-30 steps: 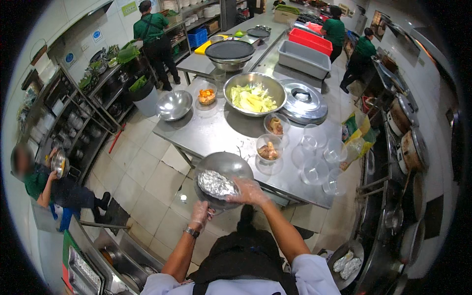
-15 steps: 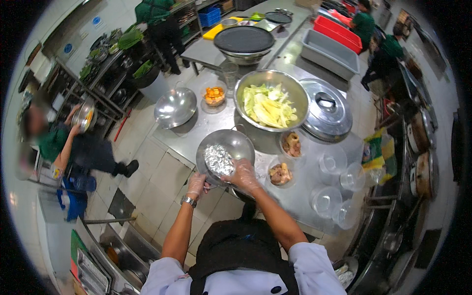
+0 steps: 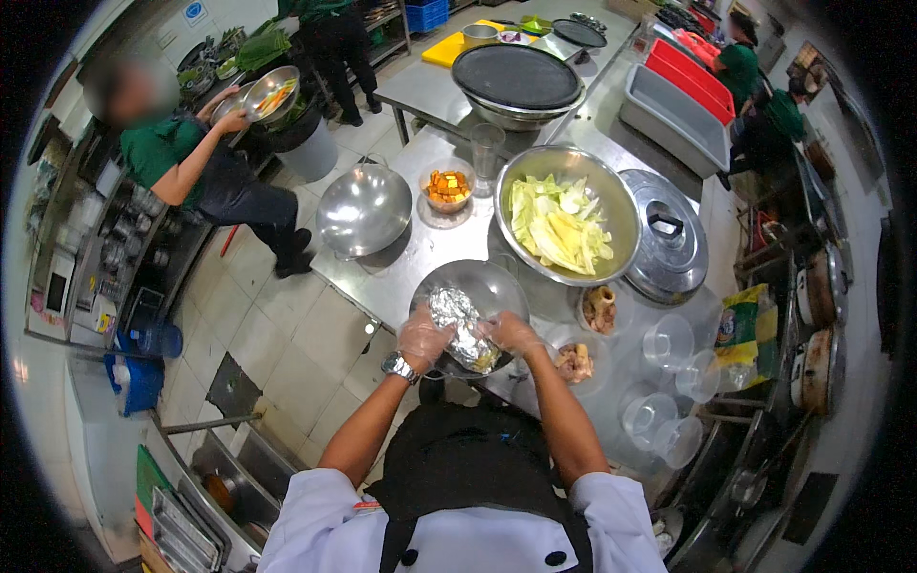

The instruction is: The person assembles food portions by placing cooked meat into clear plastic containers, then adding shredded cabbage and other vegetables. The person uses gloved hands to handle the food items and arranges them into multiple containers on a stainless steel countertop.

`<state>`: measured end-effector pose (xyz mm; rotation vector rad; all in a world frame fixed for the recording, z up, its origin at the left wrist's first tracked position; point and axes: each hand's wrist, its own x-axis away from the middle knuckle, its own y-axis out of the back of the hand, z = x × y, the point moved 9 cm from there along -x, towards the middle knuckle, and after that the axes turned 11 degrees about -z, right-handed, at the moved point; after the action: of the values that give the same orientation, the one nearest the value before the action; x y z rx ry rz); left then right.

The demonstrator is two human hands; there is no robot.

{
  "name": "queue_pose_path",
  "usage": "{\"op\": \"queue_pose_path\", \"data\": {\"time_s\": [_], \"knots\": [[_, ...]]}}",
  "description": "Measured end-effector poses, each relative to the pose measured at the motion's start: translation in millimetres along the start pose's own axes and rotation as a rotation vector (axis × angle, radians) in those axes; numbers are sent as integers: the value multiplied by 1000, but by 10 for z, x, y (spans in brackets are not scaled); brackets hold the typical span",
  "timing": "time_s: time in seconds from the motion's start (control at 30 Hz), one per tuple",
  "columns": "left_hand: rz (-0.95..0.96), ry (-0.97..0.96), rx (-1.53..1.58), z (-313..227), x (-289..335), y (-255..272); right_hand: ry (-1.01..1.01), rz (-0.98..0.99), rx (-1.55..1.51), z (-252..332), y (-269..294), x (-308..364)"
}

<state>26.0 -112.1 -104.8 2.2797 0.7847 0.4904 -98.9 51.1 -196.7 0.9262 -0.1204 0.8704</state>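
Observation:
A wok-like metal pan [image 3: 495, 279] rests at the near edge of the steel table, with crumpled aluminium foil [image 3: 453, 307] inside it. My left hand [image 3: 425, 340], in a clear plastic glove, grips the foil's left side. On its right side the foil is pinched by my gloved right hand [image 3: 512, 333]. Something yellowish-brown shows at the near end of the foil; I cannot make out what it is. To the right of the pan are two clear tubs of meat pieces, a near one [image 3: 575, 364] and a farther one [image 3: 599, 311].
Beyond the pan stand a second wok [image 3: 365, 208], a bowl of orange cubes [image 3: 447, 186] and a large steel bowl [image 3: 503, 205] of cut cabbage. A metal lid [image 3: 664, 263] and several empty clear tubs [image 3: 668, 342] lie to the right. At left, a co-worker [image 3: 181, 158] carries metal bowls.
My left hand has moved from the pan's rim onto the foil, and my right hand has shifted to the foil's right side. The co-worker at left has walked farther forward.

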Motion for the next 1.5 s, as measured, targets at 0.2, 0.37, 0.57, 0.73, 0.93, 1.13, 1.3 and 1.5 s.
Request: {"op": "queue_pose_path", "data": {"time_s": [0.2, 0.37, 0.57, 0.73, 0.93, 1.13, 1.3, 1.5], "knots": [[-51, -25, 16, 162, -47, -190, -55, -49, 36, -258, -108, -125], [39, -36, 42, 499, -76, -338, 83, -230, -1, 4, 123, -45], [-179, -561, -121, -374, -66, 255, 294, -420, 52, 731, 645, 368], [103, -824, -271, -435, -269, -179, 308, -312, 152, 829, 638, 406], [-97, -1105, -448, -350, -153, -517, 372, -423, 42, 671, 496, 418], [78, -961, -374, -458, -452, -537, 302, -615, -43, 549, 682, 647], [160, -810, -239, -379, -646, -361, 199, -573, -84, 396, 504, 593], [331, -683, -28, -388, -739, -97, 240, -676, -223, 421, 527, 562]]}}
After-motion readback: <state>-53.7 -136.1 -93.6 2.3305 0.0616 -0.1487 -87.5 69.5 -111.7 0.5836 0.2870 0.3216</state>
